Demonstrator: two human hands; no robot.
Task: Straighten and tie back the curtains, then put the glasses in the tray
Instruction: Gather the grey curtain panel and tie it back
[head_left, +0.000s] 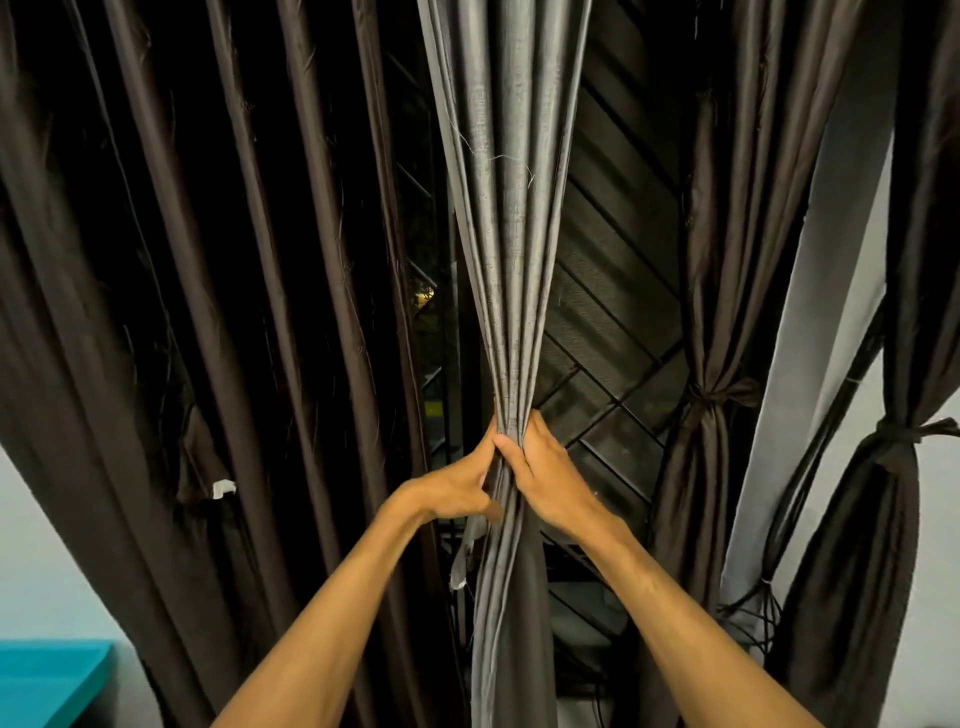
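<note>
A grey curtain (506, 218) hangs down the middle of the view, gathered into a narrow bunch at waist height. My left hand (460, 480) grips the bunch from the left and my right hand (545, 475) wraps it from the right, thumbs meeting at the front. A loose grey strip (464, 553) dangles under my left hand. To the left hangs a dark brown curtain (218, 322), loose and spread. Two dark brown curtains at the right, one (709, 395) nearer the window and one (896, 441) at the far right, are each tied in the middle. No glasses or tray are in view.
Behind the curtains is a dark window with a metal grille (613, 332). A pale wall strip (826, 332) runs between the right curtains. A teal surface (47, 680) shows at the bottom left corner. Thin cords (769, 587) hang by the right curtains.
</note>
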